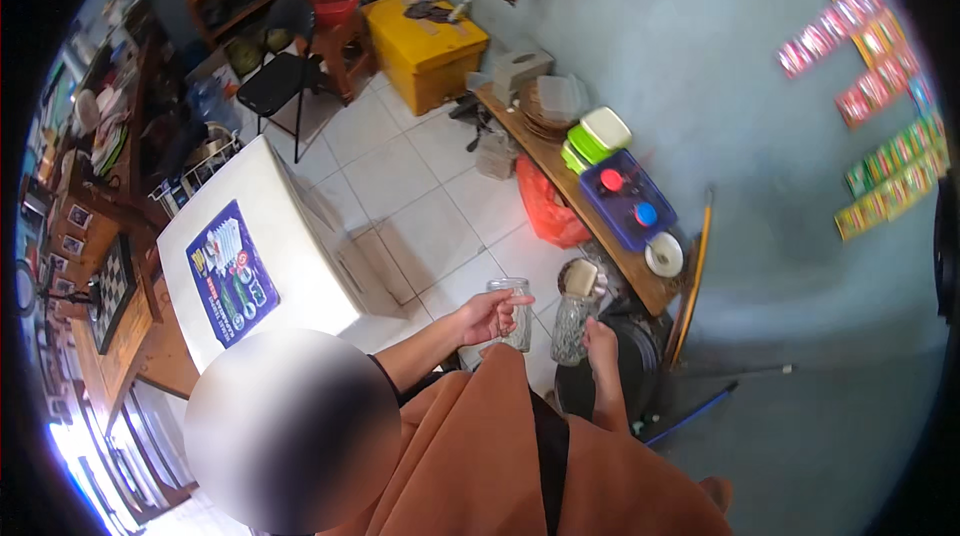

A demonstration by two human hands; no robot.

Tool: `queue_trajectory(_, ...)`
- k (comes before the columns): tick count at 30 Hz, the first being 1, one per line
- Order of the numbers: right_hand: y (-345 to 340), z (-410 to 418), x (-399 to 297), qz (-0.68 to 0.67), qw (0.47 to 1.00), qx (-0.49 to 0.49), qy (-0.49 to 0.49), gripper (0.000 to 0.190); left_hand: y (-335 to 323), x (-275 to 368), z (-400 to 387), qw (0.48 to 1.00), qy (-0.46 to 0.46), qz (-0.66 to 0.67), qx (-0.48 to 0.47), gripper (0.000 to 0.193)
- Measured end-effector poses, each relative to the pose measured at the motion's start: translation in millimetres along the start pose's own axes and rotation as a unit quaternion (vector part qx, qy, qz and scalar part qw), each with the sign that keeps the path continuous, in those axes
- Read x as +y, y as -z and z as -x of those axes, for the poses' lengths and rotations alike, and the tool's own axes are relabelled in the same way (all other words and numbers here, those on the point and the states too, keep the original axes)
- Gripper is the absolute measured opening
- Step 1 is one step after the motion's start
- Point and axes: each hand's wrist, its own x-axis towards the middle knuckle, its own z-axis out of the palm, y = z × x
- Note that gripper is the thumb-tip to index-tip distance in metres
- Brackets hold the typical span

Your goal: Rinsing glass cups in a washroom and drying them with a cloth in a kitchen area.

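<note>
My left hand (491, 317) is closed on the handle side of a clear glass mug (520, 333), its index finger stretched across the glass. A second clear glass mug (572, 333), with a patterned wall, is in my right hand (601, 345), gripped at its side by the handle. The two mugs are held apart in front of my body, over the tiled floor. Just beyond the right mug is a pale, roughly square item (581, 278) in a round holder, too small to identify. Whether the mugs contain anything is unclear.
At my left stands a white chest-like appliance (315, 266) with a printed sticker. A wooden bench (551, 174) along the wall holds a blue tray (630, 217) and green boxes (581, 146). Under it hangs a red plastic bag (547, 210). Farther off are a yellow box (427, 48) and black chair (277, 86).
</note>
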Motion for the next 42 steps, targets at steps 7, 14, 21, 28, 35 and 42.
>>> queue_trajectory(7, -109.7, -100.6, -179.0, -0.063, 0.946, -0.211, 0.237, 0.020, 22.8, 142.4, 7.9, 0.963, -0.227, -0.074, 0.123, 0.029)
queue_trajectory(14, -226.2, -185.4, -331.7, 0.027, 0.882, -0.265, 0.388, 0.019, 33.4, 283.2, 13.9, 0.885, -0.415, -0.110, 0.177, 0.029)
queue_trajectory(21, -352.5, -238.2, -433.7, 0.119, 0.775, -0.336, 0.522, 0.018, 56.3, 389.8, 37.3, 0.809, -0.535, 0.048, 0.239, 0.033)
queue_trajectory(28, -493.4, -254.6, -526.0, 0.198, 0.654, -0.411, 0.604, 0.017, 131.6, 501.5, 72.4, 0.746, -0.577, 0.143, 0.302, 0.023)
queue_trajectory(35, -619.7, -267.3, -636.1, 0.274, 0.559, -0.518, 0.586, 0.022, 192.5, 622.7, 149.7, 0.698, -0.614, 0.140, 0.341, 0.021)
queue_trajectory(42, -741.0, -297.0, -722.8, 0.162, 0.541, -0.584, 0.583, 0.024, 237.3, 744.3, 214.4, 0.661, -0.639, 0.117, 0.377, 0.019)
